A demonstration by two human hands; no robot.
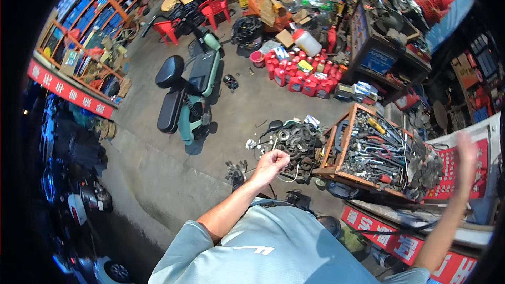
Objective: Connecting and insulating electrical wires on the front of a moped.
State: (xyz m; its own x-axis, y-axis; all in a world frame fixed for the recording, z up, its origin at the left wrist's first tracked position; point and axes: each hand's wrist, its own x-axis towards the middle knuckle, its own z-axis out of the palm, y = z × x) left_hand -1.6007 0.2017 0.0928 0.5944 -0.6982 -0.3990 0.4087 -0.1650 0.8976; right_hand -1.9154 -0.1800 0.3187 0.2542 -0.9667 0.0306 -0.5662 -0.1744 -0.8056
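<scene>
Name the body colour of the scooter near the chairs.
The scooter's body is pale green (head view).

A thin, off-white, flexible-looking strip (298,170) hangs from the pinched fingertips of the left hand (271,163), bowing out to the right and sweeping back left at its lower end in an open, hook-like curve.

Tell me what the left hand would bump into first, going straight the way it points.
Probably the heap of metal parts beyond the left hand; depth is unclear, so it might pass above.
</scene>
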